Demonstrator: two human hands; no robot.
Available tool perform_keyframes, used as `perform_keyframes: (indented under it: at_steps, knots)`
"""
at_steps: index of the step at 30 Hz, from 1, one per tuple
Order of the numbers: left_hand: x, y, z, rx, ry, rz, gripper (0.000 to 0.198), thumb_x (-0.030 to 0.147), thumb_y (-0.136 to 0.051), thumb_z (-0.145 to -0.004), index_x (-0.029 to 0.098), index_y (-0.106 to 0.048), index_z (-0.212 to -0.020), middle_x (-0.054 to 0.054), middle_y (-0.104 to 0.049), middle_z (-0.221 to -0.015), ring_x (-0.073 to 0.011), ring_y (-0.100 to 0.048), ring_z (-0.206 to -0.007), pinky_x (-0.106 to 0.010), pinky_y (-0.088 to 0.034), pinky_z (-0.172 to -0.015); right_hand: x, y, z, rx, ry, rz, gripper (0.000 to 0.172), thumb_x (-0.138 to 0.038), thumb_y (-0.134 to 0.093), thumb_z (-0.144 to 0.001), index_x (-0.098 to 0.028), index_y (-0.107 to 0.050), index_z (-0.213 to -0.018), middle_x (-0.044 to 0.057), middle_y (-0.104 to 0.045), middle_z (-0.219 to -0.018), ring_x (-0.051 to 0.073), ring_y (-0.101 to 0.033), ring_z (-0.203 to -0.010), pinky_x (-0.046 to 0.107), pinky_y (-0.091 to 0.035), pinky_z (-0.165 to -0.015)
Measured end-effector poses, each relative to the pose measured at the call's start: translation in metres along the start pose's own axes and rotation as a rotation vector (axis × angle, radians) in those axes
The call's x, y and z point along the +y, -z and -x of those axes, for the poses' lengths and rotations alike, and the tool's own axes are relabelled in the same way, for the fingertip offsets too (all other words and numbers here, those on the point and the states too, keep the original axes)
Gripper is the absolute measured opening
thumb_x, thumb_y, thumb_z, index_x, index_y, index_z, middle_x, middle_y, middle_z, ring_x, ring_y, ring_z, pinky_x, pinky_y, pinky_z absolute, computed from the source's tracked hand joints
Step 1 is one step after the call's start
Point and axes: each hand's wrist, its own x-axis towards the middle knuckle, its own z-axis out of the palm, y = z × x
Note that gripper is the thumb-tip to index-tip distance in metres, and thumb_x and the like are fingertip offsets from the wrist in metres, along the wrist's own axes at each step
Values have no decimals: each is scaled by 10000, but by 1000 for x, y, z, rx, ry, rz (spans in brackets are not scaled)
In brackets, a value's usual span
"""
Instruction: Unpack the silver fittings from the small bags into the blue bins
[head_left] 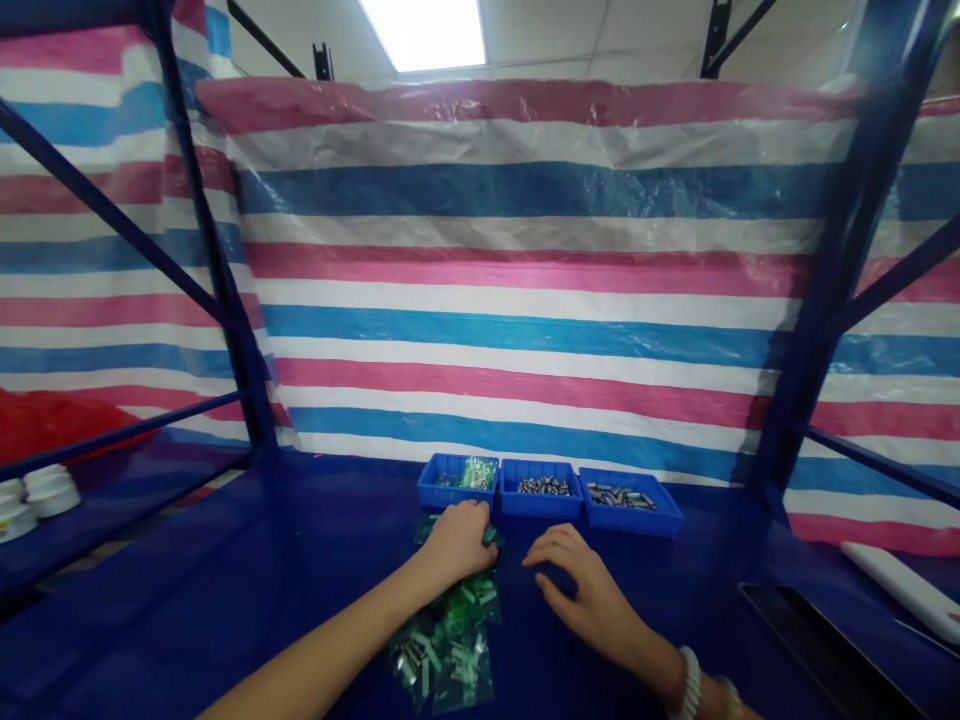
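My left hand (457, 542) is curled down over the top of a row of small green plastic bags (461, 655), just in front of the left blue bin (439, 494). A bit of green bag shows between its thumb and fingers; the fingertips are partly hidden. The bags overlap on the table and hold small metal pieces. My right hand (576, 578) hovers to the right of the bags with thumb and fingers apart, holding nothing. It is nearest to the middle blue bin (538, 505), which contains small metal parts.
The right blue bin (634, 517) holds longer metal pins. A dark flat device (821, 645) and a white long object (904, 590) lie on the right of the blue table (300, 560). White jars (51, 490) stand at far left, beyond the blue rack frame (251, 400). Striped sheeting closes the back.
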Motion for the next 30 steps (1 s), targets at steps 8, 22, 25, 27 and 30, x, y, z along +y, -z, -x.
perform_keyframes:
  at_steps: [8,22,25,27,30]
  knots:
    - [-21,3,5,21,-47,241,217,155,-596,-713,179,-607,-929,-55,-682,-961,-189,-656,-806,-258,-480,-664,5,1,1,28,-41,13,240,-66,-521,-797,-203,-637,-956,63,-641,-967,227,-544,-978,387,-436,-885]
    - [5,-11,12,-38,-145,539,193,190,-695,-604,190,-575,-755,0,-549,-765,-208,-541,-769,-294,-401,-694,21,-3,1,69,-347,-17,184,-296,-597,-814,-179,-668,-938,89,-648,-973,256,-578,-962,411,-439,-884]
    - [12,-10,12,-18,-103,736,165,229,-607,-704,205,-450,-748,66,-431,-625,-125,-454,-578,-230,-354,-558,24,-5,-4,180,-525,-351,398,-404,-643,-769,-189,-596,-1100,84,-621,-1014,240,-612,-902,371,-504,-762]
    - [19,-10,15,-4,-73,845,226,287,-568,-751,220,-354,-718,89,-348,-593,-99,-401,-531,-212,-346,-531,23,-6,-6,186,-628,-625,532,-457,-707,-704,-198,-558,-1144,72,-614,-1005,233,-628,-880,346,-526,-704]
    - [29,-16,22,-39,-6,1098,336,342,-610,-732,226,-297,-697,95,-348,-600,-82,-404,-530,-221,-415,-565,19,-7,-7,120,-638,-853,470,-452,-773,-650,-164,-617,-986,50,-642,-879,204,-642,-803,308,-523,-681]
